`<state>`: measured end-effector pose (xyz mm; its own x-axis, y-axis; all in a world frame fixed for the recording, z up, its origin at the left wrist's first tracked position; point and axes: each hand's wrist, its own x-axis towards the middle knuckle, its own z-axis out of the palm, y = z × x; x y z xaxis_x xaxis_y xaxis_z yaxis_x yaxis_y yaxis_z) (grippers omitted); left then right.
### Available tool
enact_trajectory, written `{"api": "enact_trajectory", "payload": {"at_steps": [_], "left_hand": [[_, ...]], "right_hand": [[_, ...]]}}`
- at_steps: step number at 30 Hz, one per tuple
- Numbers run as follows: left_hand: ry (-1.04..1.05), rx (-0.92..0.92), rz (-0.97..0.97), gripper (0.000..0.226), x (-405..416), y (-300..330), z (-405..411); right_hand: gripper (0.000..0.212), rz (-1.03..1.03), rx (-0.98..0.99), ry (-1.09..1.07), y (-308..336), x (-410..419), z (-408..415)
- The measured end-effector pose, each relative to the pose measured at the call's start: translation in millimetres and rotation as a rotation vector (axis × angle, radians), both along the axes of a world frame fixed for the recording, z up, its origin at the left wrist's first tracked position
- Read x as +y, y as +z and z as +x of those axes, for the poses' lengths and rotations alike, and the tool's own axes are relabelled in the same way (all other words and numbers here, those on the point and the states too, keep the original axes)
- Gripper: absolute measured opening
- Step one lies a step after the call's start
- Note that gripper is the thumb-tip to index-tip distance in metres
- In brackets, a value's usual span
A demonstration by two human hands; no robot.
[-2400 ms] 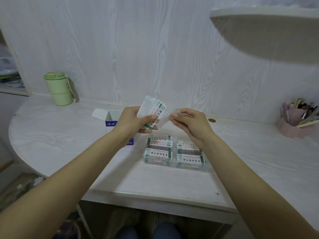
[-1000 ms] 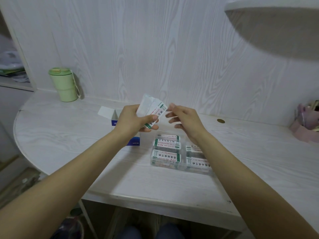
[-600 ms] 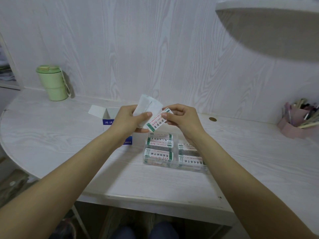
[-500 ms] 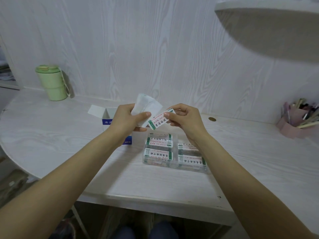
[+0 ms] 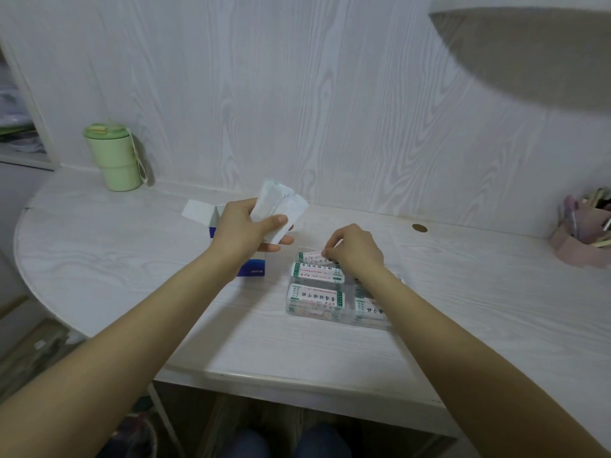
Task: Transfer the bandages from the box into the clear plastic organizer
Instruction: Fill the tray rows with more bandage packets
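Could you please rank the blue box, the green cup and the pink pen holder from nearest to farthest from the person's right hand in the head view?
Measured from the right hand:
1. Blue box, just to its left, beyond the organizer's edge.
2. Pink pen holder, far to its right at the desk's end.
3. Green cup, far left, back against the wall.

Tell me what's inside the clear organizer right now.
The clear organizer holds stacks of wrapped bandages in its left compartments. The right hand sets another bandage on the far-left stack. The right forearm covers most of the right compartments.
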<state>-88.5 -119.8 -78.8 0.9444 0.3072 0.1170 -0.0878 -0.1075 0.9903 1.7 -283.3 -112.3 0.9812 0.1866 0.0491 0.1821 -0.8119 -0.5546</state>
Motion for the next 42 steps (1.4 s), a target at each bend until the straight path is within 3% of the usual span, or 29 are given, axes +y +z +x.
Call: {"api": "enact_trajectory", "payload": {"at_steps": [7, 20, 22, 25, 27, 30, 34, 40, 42], "left_hand": [[0.0, 0.013, -0.021, 0.034, -2.4, -0.9, 2.0], [-0.04, -0.011, -0.016, 0.022, 0.3, 2.0, 0.9], [-0.047, -0.003, -0.022, 0.026, 1.4, 2.3, 0.3], [-0.051, 0.014, -0.03, 0.033, 1.5, 2.4, 0.7], [-0.058, 0.025, -0.017, 0.03, 0.2, 2.6, 0.3], [-0.131, 0.034, 0.014, 0.025, -4.4, 4.0, -0.8], [-0.163, 0.084, -0.061, 0.022, -7.8, 6.1, -0.9], [-0.026, 0.054, 0.035, 0.006, -5.1, 4.1, 1.1], [-0.03, 0.058, 0.032, 0.01, -5.6, 3.7, 1.3]], "right_hand": [[0.01, -0.212, -0.037, 0.032, 6.1, 7.4, -4.0], [0.025, -0.219, 0.05, 0.066, 9.7, 11.3, 3.3], [0.026, -0.076, 0.008, 0.07, 15.0, 10.3, 0.4], [0.028, 0.509, 0.038, 0.109, 32.6, 7.5, -8.8], [0.024, 0.737, 0.159, 0.23, 43.3, 6.2, -16.6], [0.017, 0.723, 0.136, 0.337, 45.7, 6.9, -21.0], [0.02, 0.779, 0.111, 0.294, 44.1, 7.2, -20.8], [0.014, 0.867, 0.087, 0.288, 41.1, -1.4, -23.9], [0.014, 0.923, 0.101, 0.304, 41.3, -2.8, -25.3]]}}
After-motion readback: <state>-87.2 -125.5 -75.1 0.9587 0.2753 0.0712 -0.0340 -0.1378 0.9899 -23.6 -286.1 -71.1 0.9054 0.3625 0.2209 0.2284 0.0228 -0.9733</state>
